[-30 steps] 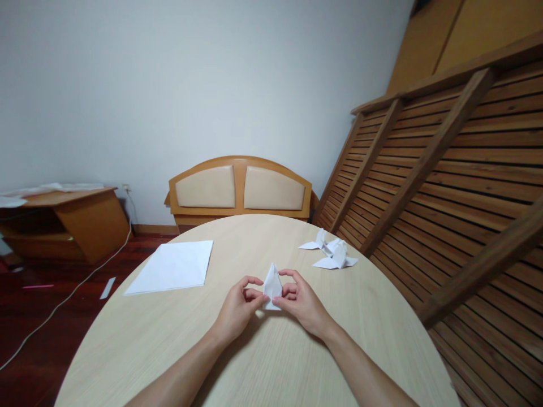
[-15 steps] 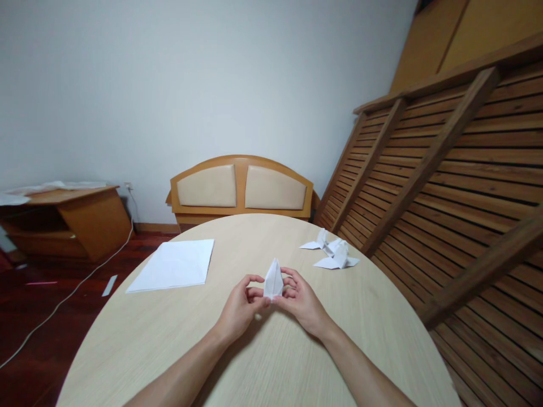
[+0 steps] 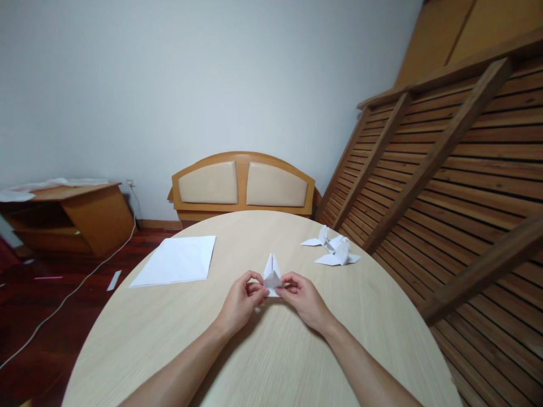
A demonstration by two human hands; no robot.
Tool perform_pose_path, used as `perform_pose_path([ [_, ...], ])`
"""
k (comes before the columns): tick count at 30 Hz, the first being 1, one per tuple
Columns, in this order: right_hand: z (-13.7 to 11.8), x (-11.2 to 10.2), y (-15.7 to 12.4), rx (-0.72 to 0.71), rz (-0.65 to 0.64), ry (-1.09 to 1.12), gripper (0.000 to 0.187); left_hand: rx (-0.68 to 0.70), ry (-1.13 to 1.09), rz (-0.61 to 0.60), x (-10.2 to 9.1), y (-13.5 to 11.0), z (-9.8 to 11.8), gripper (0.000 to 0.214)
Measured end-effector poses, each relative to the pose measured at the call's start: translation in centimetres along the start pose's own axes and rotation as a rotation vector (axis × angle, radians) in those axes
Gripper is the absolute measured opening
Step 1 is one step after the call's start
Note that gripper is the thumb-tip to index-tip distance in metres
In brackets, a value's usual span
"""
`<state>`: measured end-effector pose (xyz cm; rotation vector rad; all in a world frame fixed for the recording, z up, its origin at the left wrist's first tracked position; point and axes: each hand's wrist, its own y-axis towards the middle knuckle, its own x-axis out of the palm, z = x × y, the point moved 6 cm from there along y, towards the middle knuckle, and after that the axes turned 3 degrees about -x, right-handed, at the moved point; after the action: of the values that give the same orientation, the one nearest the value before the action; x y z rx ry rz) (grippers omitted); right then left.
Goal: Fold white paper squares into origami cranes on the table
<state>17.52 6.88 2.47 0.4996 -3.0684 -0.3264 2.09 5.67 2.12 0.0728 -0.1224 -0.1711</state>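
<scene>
Between my two hands is a small piece of folded white paper [image 3: 272, 273], its two narrow points upward with a slit between them and a flap folded at its front. My left hand [image 3: 242, 297] pinches its lower left edge between thumb and fingers. On the other side, my right hand [image 3: 302, 297] grips the lower right edge the same way. The paper is held just over the round wooden table [image 3: 271, 350]. Parts of its lower edges are hidden by my fingertips.
A stack of white paper sheets [image 3: 173, 260] lies at the table's left. Folded paper cranes [image 3: 339, 254] sit near the right edge. Beyond the table stand a headboard [image 3: 241, 183], a slatted wooden frame [image 3: 449, 169] at right and a low cabinet [image 3: 97, 217] at left.
A front flap on the folded paper now lies lower, and two separate points show above it where a single point stood. My hands stay at its sides. The view has shifted slightly.
</scene>
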Motion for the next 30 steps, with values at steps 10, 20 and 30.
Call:
perform_pose_path([
  [10, -0.2, -0.4, -0.2, 0.009, -0.015, -0.058, 0.02, -0.064, 0.115, 0.051, -0.5, -0.1, 0.1, 0.022],
  [20, -0.9, -0.5, -0.2, -0.055, -0.016, -0.154, 0.023, -0.105, 0.084, 0.038, -0.7, -0.3, 0.2, 0.026],
  [30, -1.3, -0.2, -0.4, -0.095, -0.008, -0.186, 0.019, -0.083, 0.044, 0.037, -0.6, -0.4, 0.1, 0.038],
])
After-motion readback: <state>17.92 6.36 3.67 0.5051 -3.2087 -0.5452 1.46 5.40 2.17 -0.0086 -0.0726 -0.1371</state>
